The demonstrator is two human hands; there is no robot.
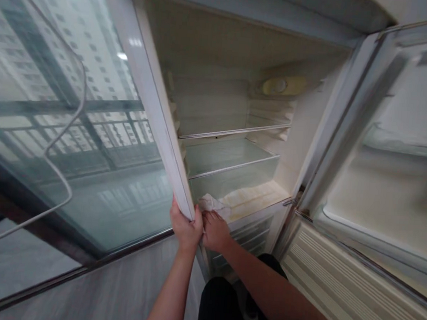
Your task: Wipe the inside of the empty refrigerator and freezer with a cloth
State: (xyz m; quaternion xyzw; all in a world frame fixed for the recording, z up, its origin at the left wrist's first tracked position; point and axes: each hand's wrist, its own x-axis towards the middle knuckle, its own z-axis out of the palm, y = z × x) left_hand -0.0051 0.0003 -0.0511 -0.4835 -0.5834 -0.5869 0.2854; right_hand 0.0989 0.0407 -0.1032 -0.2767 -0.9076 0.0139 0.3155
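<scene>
An open refrigerator (156, 92) stands before me, its inside yellowish white. My left hand (186, 229) is wrapped round the lower part of its left front edge. Just to the right, my right hand (216, 231) presses a crumpled white cloth (214, 204) at the front left of the compartment floor (258, 199). The cloth spreads beyond the fingertips, and part of it is hidden under the hand. Above it are two glass shelves (233, 131), one over the other.
The fridge door (387, 191) swings wide at the right, with a ribbed lower door (358, 287) beneath. A yellowish lamp housing (284, 86) is on the inner right wall. At left, a white cable (61, 171) hangs before a glass window (130, 193). My dark-clothed knees (221, 307) are below.
</scene>
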